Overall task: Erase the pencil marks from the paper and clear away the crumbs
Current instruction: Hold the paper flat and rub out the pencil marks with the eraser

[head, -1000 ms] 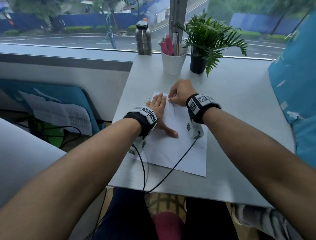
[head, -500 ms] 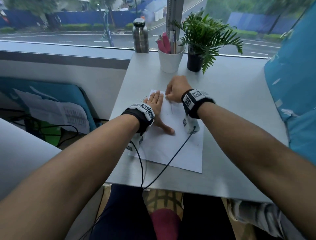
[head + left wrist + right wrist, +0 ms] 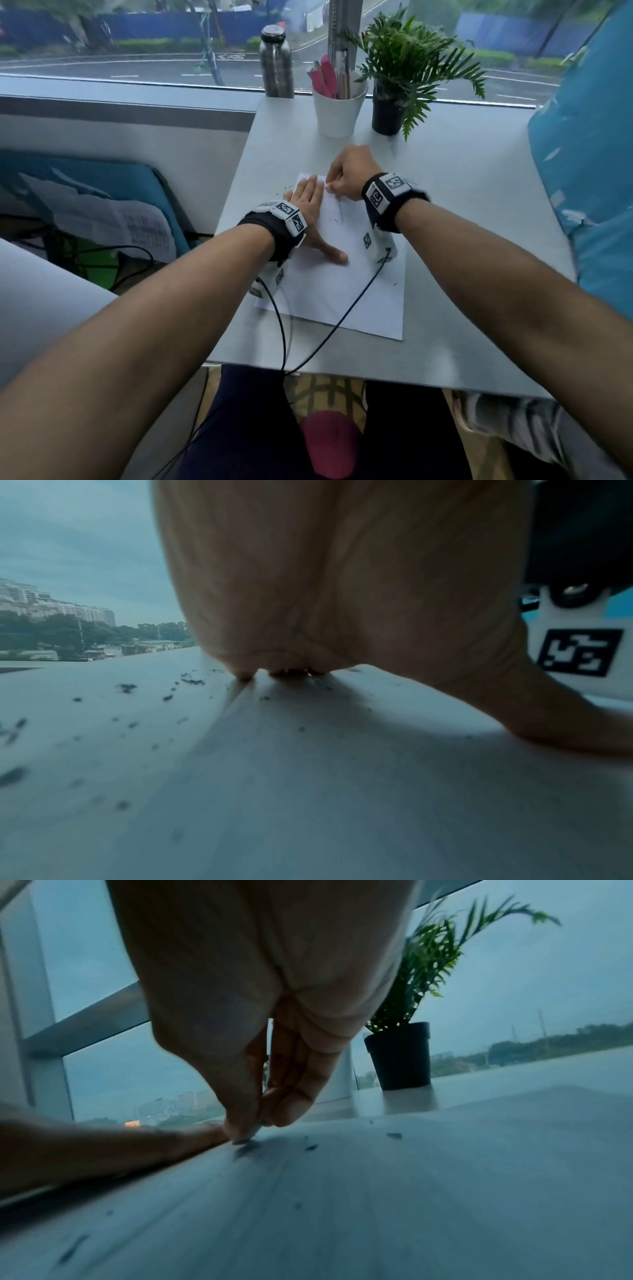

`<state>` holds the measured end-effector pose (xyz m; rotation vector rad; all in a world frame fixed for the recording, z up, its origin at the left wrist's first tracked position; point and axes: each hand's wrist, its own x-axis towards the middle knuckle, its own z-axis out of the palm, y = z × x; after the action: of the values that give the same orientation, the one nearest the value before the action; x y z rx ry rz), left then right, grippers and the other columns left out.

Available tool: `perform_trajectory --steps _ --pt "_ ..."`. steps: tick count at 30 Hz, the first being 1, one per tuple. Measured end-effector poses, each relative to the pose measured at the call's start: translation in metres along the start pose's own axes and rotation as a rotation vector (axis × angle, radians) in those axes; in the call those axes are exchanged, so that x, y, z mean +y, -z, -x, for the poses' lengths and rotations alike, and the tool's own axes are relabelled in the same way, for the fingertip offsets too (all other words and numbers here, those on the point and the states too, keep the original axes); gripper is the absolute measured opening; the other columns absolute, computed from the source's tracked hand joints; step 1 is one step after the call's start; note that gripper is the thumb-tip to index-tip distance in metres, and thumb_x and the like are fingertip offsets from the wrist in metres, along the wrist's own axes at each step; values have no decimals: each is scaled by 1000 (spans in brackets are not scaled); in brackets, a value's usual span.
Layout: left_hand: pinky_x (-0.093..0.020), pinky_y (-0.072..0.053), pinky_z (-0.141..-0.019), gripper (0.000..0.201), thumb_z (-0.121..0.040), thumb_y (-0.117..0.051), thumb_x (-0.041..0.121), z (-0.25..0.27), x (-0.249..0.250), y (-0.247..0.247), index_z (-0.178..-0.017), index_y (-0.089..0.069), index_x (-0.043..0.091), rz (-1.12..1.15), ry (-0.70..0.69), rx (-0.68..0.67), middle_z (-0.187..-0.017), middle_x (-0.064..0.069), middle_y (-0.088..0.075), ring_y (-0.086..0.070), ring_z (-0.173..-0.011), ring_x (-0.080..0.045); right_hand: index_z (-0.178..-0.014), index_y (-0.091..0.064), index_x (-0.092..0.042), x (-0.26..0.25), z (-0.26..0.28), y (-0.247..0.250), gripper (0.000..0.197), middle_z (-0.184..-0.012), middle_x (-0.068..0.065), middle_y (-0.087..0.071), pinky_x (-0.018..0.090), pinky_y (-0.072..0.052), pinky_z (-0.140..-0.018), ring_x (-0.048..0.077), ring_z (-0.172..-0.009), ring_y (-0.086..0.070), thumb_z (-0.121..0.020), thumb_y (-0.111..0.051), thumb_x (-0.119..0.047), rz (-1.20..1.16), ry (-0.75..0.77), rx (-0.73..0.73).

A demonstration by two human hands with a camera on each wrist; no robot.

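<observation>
A white sheet of paper [image 3: 342, 294] lies on the grey table [image 3: 462, 240]. My left hand [image 3: 308, 209] lies flat on the sheet's upper left part, fingers straight, thumb spread. My right hand [image 3: 346, 178] pinches a small white eraser [image 3: 327, 186] against the paper near its top edge, beside the left fingertips. In the right wrist view the eraser [image 3: 245, 1138] touches the sheet under the thumb and fingers. Dark crumbs [image 3: 192, 681] lie scattered on the table left of the sheet, and a few crumbs [image 3: 394, 1135] lie on the paper. Faint pencil marks [image 3: 339, 214] show near the middle.
At the back of the table stand a white cup of pens [image 3: 337, 106], a black potted fern [image 3: 390, 109] and a steel bottle [image 3: 275, 65] by the window. Wrist cables [image 3: 342, 315] trail across the paper to the front edge. A blue panel [image 3: 589, 171] is at right.
My right hand has shifted slightly along the top of the sheet while rubbing with the eraser. The left hand stays flat on the paper.
</observation>
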<state>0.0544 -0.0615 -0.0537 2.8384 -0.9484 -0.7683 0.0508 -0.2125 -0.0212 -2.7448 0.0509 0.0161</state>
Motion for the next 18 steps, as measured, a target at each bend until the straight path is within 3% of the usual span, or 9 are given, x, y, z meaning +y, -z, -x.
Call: perform_trajectory --steps 6,10,13,16,18 --pt "-42 8 -122 179 -19 -58 98 -2 -2 -2 -153 24 12 3 -2 4 -161 -3 29 27 -147 -20 -78 -79 -12 -2 50 -11 10 -74 4 -75 24 -51 -63 16 -61 -64 -74 -70 -11 14 130 -60" --pt "-43 7 -122 175 -28 -66 95 0 -1 -1 -152 25 12 -3 4 -3 -160 -3 31 28 -147 -20 -81 -80 -13 -6 55 -1 8 -77 0 -76 19 -49 -66 14 -69 -68 -73 -78 -13 47 165 -177" --pt "-44 7 -122 178 -21 -62 97 1 -1 0 -153 24 13 2 9 3 -161 -2 29 27 -147 -20 -84 -79 -9 -4 14 5 11 -82 5 -76 20 -47 -70 16 -77 -68 -76 -76 -16 11 41 -39" --pt "-43 8 -122 184 -8 -50 100 1 1 0 -153 24 15 4 2 -5 -161 -2 27 27 -147 -20 -85 -79 -10 -6 2 -2 11 -84 6 -75 24 -52 -75 19 -80 -69 -77 -75 -16 51 30 -50" --pt "-43 8 -122 184 -8 -50 99 1 1 -1 -153 23 14 11 -3 -4 -161 -2 27 26 -148 -20 -82 -79 -10 -5 18 -8 10 -80 6 -75 24 -50 -68 22 -75 -68 -75 -72 -14 52 66 -40"
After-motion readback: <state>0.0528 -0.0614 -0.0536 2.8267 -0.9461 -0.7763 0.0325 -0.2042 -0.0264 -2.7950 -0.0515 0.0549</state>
